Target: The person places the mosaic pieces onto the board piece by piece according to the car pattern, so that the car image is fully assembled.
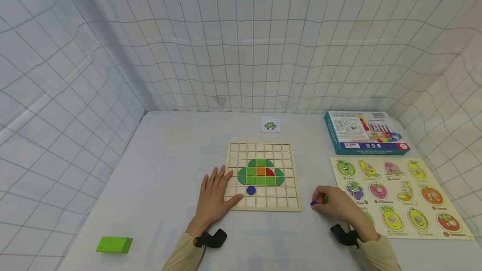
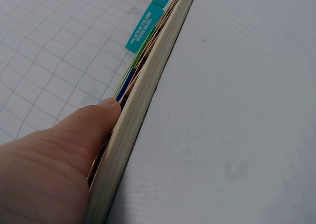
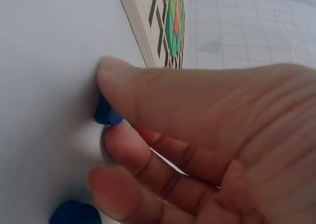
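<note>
A wooden grid board (image 1: 263, 206) carries green tiles (image 1: 251, 171), an orange tile (image 1: 260, 171), a red quarter-round tile (image 1: 269, 172) and a blue disc (image 1: 251, 190) below them. My left hand (image 1: 213, 198) lies with fingers spread at the board's left edge, thumb over the lower left corner. Right of the board, my right hand (image 1: 333, 202) pinches a small blue piece (image 3: 107, 111) between thumb and fingertip, low over the table. A second blue piece (image 3: 75, 213) lies under the other fingers in the right wrist view.
Behind the board lies a small picture card (image 1: 270, 125). A teal box (image 1: 369, 133) stands at the back right, with a fruit puzzle board (image 1: 399, 195) in front of it, partly under the right forearm. A green block (image 1: 114, 245) sits at the front left.
</note>
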A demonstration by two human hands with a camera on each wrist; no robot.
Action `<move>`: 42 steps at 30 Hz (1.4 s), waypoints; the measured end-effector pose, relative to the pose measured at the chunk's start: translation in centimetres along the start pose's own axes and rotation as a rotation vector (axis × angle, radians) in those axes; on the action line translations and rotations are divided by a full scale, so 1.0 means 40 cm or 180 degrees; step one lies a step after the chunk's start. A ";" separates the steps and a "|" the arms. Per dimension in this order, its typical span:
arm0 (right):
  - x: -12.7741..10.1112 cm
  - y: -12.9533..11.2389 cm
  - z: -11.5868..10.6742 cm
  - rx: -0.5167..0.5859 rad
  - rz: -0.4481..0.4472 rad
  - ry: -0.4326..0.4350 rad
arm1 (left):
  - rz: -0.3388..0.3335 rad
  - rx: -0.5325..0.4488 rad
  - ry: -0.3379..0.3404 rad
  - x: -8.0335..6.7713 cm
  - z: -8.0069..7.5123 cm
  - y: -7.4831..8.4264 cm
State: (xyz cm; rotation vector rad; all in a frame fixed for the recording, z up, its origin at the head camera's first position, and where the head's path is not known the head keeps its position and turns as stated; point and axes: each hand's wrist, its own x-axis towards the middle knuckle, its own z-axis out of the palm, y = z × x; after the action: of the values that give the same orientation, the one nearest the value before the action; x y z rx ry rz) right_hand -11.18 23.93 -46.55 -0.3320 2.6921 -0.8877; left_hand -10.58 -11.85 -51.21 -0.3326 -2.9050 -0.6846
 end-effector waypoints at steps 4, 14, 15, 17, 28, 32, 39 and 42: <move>-0.002 -0.001 0.002 0.0029 0.0001 -0.0014 | -0.0001 0.0008 0.0002 -0.001 0.000 0.000; -0.008 0.002 0.000 -0.0031 0.0080 0.0051 | -0.0020 -0.0009 -0.0017 -0.005 -0.003 0.003; -0.007 0.002 0.000 -0.0041 0.0068 0.0054 | -0.0023 -0.0006 -0.0018 -0.005 -0.003 0.003; -0.006 0.002 0.001 -0.0051 0.0076 0.0060 | -0.0024 -0.0004 -0.0020 -0.005 -0.002 0.002; -0.010 0.002 0.007 0.0095 0.0149 0.0016 | 0.0006 0.0002 0.0013 -0.009 -0.003 0.004; -0.013 -0.001 0.009 0.0104 0.0142 0.0048 | 0.0013 -0.0011 0.0013 -0.009 -0.003 0.004; 0.002 -0.021 0.012 0.0047 0.0052 0.0314 | 0.0031 -0.0014 0.0006 -0.004 -0.005 0.003; 0.020 -0.035 0.017 0.0067 -0.0142 0.0515 | 0.0047 -0.0027 0.0022 -0.002 -0.008 0.004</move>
State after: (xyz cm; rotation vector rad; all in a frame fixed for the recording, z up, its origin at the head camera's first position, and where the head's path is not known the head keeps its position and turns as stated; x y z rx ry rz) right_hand -11.51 22.21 -46.39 -0.3299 2.8302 -0.9946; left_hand -10.45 -11.89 -50.88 -0.3515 -2.8912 -0.6946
